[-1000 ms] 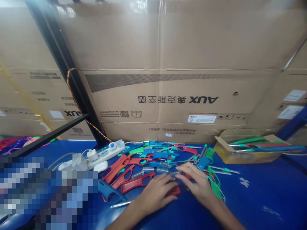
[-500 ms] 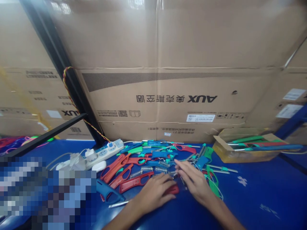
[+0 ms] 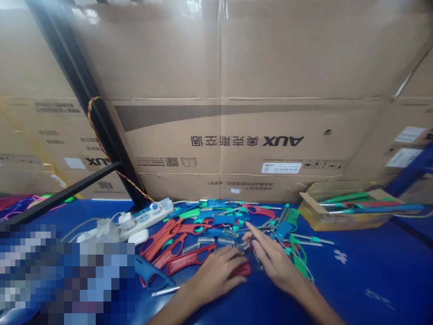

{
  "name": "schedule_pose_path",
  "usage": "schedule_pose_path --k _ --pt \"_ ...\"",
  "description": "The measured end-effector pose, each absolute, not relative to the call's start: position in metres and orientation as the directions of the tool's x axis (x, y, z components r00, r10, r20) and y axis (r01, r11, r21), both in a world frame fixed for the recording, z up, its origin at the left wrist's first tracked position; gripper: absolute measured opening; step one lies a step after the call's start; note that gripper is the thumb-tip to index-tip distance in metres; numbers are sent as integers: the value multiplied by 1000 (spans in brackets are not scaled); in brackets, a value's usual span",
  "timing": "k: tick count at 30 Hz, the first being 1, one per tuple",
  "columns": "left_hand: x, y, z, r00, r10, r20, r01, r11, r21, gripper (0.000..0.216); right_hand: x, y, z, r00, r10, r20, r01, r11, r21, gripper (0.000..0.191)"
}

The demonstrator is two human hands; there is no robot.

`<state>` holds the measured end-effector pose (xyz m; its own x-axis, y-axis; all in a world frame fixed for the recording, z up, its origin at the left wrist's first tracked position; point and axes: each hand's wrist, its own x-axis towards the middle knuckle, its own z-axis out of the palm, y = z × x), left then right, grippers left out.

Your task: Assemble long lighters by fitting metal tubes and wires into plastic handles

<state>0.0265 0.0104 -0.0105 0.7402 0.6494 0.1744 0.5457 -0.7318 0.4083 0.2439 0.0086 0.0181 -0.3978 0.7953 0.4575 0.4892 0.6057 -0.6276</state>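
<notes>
My left hand [image 3: 221, 273] rests over a red lighter casing [image 3: 242, 270] with its fingers curled round it; the casing's end shows beneath the fingers. Close beside it on the right, my right hand [image 3: 272, 259] has the forefinger extended and the other fingers bent in at small parts by the casing's far end. What those fingers hold is too small and covered to make out. More red lighter casings [image 3: 191, 261] lie left of my left hand, with a blue lighter casing [image 3: 154, 272] nearer me. Clear fuel tanks [image 3: 226, 241] lie just beyond my fingers.
Lighter parts, among them a green casing [image 3: 299, 257] with a white wire, spread along the blue table [image 3: 338, 289]. A white power strip [image 3: 145, 219] with plugs stands left, by a black metal post [image 3: 101, 122]. An open carton [image 3: 352, 221] of lighters sits right. Cardboard boxes [image 3: 237, 122] wall the back.
My right hand's fingers have shifted slightly at the casing's far end, the forefinger now straighter. My left hand stays on the red casing. The view has moved a little.
</notes>
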Motion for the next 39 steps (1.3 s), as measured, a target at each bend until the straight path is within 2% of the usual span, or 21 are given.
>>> schedule_pose_path --k 7,14,22,28,36,39 --pt "26 11 -11 739 653 168 549 -728 411 37 246 9 18 -373 825 424 554 564 -612 34" --pt "27 12 -10 739 653 167 550 -728 411 35 242 8 18 -447 795 411 455 597 -661 47" --pt "26 12 -10 743 646 175 545 -736 402 42 238 4 27 -433 771 467 421 631 -651 21" --pt "26 12 -12 744 639 195 530 -743 410 37 240 6 24 -436 755 490 405 651 -642 34" --pt "26 12 -10 745 643 180 542 -739 400 38 240 4 28 -408 732 545 399 680 -615 24" --pt "27 11 -10 742 643 188 533 -737 416 35 242 4 25 -437 725 532 418 687 -594 30"
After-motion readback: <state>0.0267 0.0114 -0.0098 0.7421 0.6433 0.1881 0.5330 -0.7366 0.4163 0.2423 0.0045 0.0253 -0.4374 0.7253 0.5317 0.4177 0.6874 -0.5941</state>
